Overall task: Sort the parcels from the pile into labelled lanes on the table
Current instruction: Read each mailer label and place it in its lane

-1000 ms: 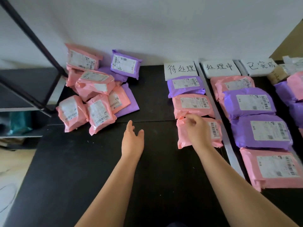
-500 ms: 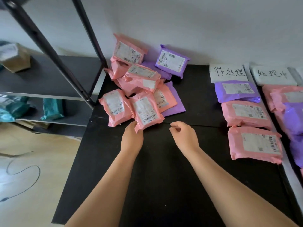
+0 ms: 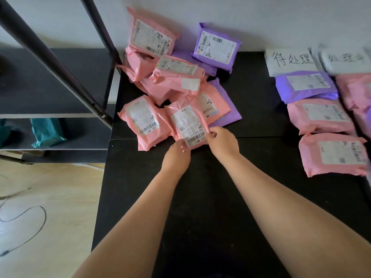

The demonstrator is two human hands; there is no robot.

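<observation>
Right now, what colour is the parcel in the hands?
Pink, with a white barcode label; the head view shows the parcel best.

Bare forearms [image 3: 271, 197]; bare left hand [image 3: 175, 157]; bare right hand [image 3: 222, 143].

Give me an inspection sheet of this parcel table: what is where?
Surface: black table against a white wall.
Job's things: pile of pink and purple parcels, far left; at right a handwritten card heads a lane of one purple parcel and two pink parcels.
Clutter: nothing seen.
Hands: left hand and right hand both grip the near end of the front pink parcel in the pile.
Cables: thin dark cable looping on the wooden floor, left.
Surroundings: black shelf holding a teal bag, left of the table.
</observation>
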